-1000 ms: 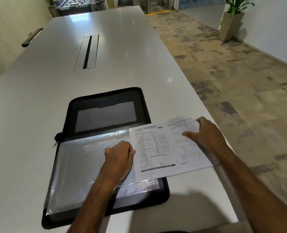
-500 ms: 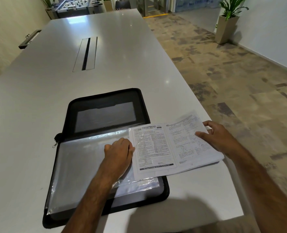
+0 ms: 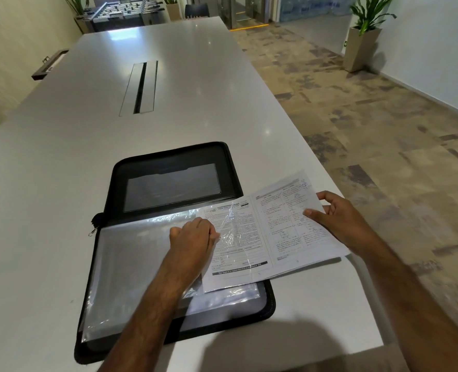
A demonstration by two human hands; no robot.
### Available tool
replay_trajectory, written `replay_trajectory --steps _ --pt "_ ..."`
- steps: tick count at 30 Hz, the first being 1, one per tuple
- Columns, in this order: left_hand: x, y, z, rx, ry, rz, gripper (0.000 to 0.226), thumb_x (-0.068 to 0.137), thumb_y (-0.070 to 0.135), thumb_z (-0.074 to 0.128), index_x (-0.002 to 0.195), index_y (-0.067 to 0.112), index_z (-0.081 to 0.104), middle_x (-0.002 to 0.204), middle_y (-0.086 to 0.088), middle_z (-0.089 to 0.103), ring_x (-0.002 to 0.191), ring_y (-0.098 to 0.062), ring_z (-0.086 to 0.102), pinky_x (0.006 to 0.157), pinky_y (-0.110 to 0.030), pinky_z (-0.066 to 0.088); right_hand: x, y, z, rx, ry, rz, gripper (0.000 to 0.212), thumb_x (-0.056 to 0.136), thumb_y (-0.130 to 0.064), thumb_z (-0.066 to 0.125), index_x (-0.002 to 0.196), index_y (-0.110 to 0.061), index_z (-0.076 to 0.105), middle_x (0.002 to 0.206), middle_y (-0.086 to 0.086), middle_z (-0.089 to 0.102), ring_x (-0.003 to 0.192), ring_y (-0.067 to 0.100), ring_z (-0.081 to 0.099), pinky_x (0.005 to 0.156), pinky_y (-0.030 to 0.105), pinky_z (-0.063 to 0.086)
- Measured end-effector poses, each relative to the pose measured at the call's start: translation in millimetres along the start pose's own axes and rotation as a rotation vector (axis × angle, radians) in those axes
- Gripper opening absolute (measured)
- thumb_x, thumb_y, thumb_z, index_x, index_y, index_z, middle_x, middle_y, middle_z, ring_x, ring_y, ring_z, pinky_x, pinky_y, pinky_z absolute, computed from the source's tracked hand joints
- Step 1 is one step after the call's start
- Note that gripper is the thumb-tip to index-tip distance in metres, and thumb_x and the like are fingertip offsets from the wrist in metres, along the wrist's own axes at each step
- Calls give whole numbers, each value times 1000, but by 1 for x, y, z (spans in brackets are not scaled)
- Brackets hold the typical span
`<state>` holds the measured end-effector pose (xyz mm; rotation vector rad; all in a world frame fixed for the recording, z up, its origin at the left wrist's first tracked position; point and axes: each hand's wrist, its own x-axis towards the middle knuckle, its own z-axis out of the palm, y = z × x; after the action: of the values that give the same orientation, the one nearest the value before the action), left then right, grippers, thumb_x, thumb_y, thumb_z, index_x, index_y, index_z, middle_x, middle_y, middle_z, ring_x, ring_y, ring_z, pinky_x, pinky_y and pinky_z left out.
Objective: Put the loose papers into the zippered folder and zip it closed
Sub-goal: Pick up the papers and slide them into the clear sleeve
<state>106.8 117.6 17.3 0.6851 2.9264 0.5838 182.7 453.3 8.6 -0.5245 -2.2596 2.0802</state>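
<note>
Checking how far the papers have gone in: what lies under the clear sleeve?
The papers' left edge shows through the lifted corner of the clear sleeve; the left hand pinches that corner. Further left, glare hides anything beneath.

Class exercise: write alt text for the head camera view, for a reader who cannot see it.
Two hands slide printed papers into a clear sleeve of an open black zippered folder on a long white table. The left hand pinches the sleeve's edge; the right hand grips the papers' far side.

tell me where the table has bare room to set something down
Bare table beyond the folder, around the slot, and left of the folder. Crowded near the right edge: papers and both hands.
</note>
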Motion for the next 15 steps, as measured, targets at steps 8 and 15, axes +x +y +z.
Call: replay_trajectory --steps 8,15 --pt "5 -1 -4 38 -13 36 21 105 46 46 101 28 56 104 11 59 95 -9 53 97 -34 27 1 0 36 -55 -38 26 23 94 -18 76 113 -19 63 104 2 82 86 26 81 63 32 65" --pt "8 -4 -2 57 -25 38 22 106 44 44 101 27 56 100 14 54 91 -8 48 90 -31 23 -1 -8 66 -63 -28 48 25 96 -15 73 118 -11 62 109 7 79 83 19 81 59 26 61"
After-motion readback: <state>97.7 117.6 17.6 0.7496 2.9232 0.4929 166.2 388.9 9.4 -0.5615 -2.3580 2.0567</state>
